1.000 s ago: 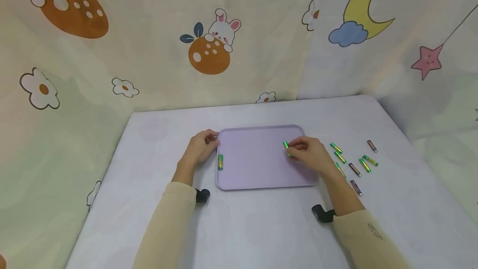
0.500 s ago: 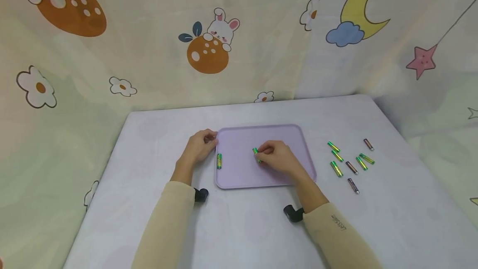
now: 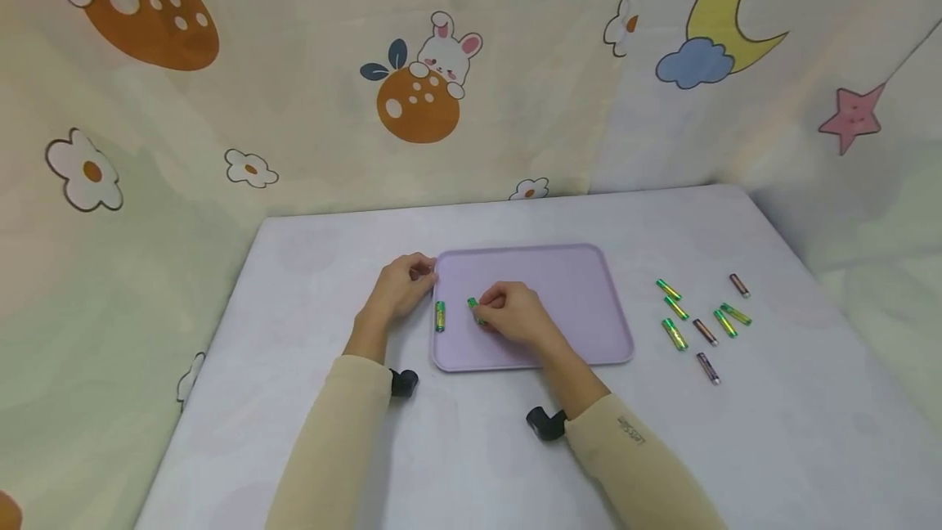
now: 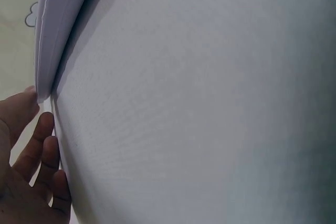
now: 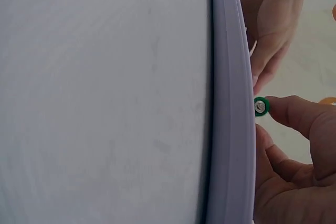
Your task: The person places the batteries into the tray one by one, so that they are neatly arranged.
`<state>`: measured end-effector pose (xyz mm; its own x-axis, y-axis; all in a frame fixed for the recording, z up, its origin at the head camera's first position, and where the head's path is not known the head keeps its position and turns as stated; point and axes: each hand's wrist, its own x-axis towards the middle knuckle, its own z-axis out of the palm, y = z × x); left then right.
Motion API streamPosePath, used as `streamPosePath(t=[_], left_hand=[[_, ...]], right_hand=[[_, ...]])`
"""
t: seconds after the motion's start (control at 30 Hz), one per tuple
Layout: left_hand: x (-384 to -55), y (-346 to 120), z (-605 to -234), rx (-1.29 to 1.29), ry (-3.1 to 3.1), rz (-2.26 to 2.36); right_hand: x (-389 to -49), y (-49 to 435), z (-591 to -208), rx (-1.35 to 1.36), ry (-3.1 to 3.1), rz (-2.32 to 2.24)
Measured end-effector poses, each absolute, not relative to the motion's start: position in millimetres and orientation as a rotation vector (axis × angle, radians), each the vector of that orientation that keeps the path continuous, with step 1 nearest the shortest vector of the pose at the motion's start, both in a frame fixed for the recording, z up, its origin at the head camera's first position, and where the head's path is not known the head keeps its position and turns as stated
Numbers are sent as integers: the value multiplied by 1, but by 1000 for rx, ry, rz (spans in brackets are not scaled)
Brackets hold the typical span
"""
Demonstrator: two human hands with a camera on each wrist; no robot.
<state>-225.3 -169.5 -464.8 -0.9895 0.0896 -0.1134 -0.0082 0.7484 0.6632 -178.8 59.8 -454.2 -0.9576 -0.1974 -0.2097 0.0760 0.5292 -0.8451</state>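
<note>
A pale purple tray (image 3: 555, 289) lies on the white-covered table. My left hand (image 3: 401, 289) is at the tray's upper left corner; in the left wrist view its thumb and curled fingers (image 4: 47, 121) hold the rim there. Over the left part of the tray, my right hand (image 3: 513, 316) pinches a green battery (image 3: 473, 303) between thumb and fingers. The right wrist view shows that battery's end (image 5: 260, 106) just beyond the tray's wall (image 5: 231, 129). Another green battery (image 3: 440, 316) lies lengthwise against the tray's left side.
Right of the tray, several loose green batteries (image 3: 675, 334) and brown batteries (image 3: 707, 368) are scattered on the table (image 3: 471, 448). A patterned curtain (image 3: 309, 64) hangs behind the table and along its sides.
My right hand has carried the green battery leftward across the tray, from its right side to near the battery on the left. My left hand has stayed at the tray's corner.
</note>
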Motion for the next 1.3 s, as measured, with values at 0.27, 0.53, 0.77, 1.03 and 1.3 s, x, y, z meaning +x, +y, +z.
streamPosePath(t=[0.27,0.53,0.77,1.03,1.3], left_hand=[[-225,-167,-463,43,2797,1072],[-223,-166,-463,62,2799,1067],[-224,-168,-463,74,2805,1088],[-224,-166,-464,69,2803,1072],[-223,-167,-463,77,2812,1067]], right_hand=[[-177,57,-453,-94,2537,-1362],[-169,75,-448,-107,2507,-1363],[-169,93,-445,-194,2561,-1349],[-163,121,-443,-197,2547,-1355],[-156,144,-440,-196,2594,-1342]])
